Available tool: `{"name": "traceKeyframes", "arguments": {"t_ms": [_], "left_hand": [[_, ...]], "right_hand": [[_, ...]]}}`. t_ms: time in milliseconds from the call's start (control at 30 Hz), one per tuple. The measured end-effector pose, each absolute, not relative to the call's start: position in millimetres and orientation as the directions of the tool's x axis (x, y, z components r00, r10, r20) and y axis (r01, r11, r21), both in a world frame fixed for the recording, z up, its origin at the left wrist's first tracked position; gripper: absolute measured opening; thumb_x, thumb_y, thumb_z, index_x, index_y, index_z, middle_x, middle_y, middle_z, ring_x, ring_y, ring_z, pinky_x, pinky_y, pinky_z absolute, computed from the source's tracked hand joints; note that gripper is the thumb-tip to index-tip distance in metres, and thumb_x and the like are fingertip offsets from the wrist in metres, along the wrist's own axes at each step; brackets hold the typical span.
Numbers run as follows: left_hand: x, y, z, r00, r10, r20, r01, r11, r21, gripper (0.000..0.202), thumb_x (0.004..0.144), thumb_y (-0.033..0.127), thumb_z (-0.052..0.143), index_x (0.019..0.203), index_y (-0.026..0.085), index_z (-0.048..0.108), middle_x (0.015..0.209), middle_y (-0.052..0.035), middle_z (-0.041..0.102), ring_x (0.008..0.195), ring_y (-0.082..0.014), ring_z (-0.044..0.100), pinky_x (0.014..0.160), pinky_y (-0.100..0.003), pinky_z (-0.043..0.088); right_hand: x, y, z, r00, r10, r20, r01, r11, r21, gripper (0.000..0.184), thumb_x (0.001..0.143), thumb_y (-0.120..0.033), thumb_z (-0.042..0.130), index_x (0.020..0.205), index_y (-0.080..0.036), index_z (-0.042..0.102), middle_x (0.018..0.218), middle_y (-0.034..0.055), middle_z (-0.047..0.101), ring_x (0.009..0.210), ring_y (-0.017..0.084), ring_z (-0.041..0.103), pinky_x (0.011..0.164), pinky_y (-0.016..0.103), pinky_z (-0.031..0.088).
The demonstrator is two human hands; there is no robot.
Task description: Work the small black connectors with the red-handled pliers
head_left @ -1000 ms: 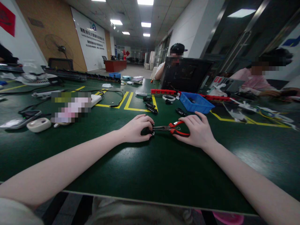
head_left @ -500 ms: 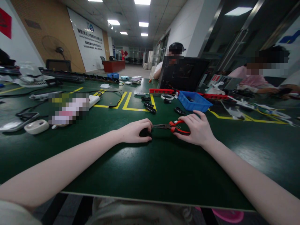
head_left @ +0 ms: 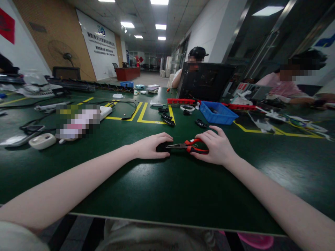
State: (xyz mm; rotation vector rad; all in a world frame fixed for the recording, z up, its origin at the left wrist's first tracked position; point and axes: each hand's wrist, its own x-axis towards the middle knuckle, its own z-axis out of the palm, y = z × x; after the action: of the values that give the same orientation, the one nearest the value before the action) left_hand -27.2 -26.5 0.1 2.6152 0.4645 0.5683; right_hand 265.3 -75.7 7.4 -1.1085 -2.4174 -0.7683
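- Pliers [head_left: 186, 146] with red-and-black handles sit low over the green table [head_left: 167, 188], midway between the two hands. Their thin metal nose points left and meets a small black part [head_left: 161, 147].
- The right hand [head_left: 217, 150] is curled round the handles, fingers over the top and thumb below. The handles look nearly squeezed together.
- The left hand [head_left: 149, 146] is cupped with bent fingers over the small black part, pinning it to the table. Most of the part is hidden.
- The pliers are probably stiff steel with some weight. The coated handles are the place to hold them, far back for leverage, since the bare nose would be slick.
- The part looks light and hard, and apt to skid unless pressed from above.
- Farther off lie loose black pieces [head_left: 167, 120] and a blue bin [head_left: 218, 115]. Two other people sit across the table.
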Motion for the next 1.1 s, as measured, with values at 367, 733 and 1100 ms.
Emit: {"name": "traceKeyframes", "arguments": {"t_ms": [367,733,1100], "left_hand": [[-27.1,-26.3,-4.9,0.839,0.452,0.305,0.331,-0.867,0.373,0.059,0.088,0.041,0.061,0.139,0.017,0.043,0.145,-0.0145,0.041,0.129,-0.0283,0.048,0.109,-0.042,0.041],[-23.1,-31.1,-4.4,0.731,0.595,0.333,0.591,-0.797,0.127,0.068,0.086,0.06,0.055,0.133,0.013,0.047,0.121,-0.0135,0.059,0.106,-0.0302,0.058,0.093,-0.043,0.044],[-23.2,-31.1,-3.4,0.768,0.549,0.331,0.538,-0.832,0.132,0.062,0.092,0.058,0.049,0.135,0.014,0.046,0.124,-0.014,0.058,0.11,-0.0284,0.056,0.094,-0.04,0.042]], "right_hand": [[259.9,-79.5,9.6,-0.606,0.586,0.538,0.788,0.533,0.307,0.046,0.077,-0.059,0.061,0.093,-0.016,0.063,0.084,0.0109,0.068,0.082,0.026,0.062,0.099,0.049,0.038],[261.8,-76.8,10.5,-0.595,0.608,0.525,0.79,0.562,0.245,0.055,0.075,-0.06,0.065,0.108,-0.017,0.063,0.092,0.0108,0.069,0.089,0.028,0.061,0.097,0.049,0.038],[260.2,-78.3,11.3,-0.594,0.577,0.56,0.794,0.531,0.295,0.041,0.075,-0.054,0.065,0.096,-0.018,0.062,0.104,0.012,0.067,0.109,0.032,0.058,0.107,0.053,0.031]]}}
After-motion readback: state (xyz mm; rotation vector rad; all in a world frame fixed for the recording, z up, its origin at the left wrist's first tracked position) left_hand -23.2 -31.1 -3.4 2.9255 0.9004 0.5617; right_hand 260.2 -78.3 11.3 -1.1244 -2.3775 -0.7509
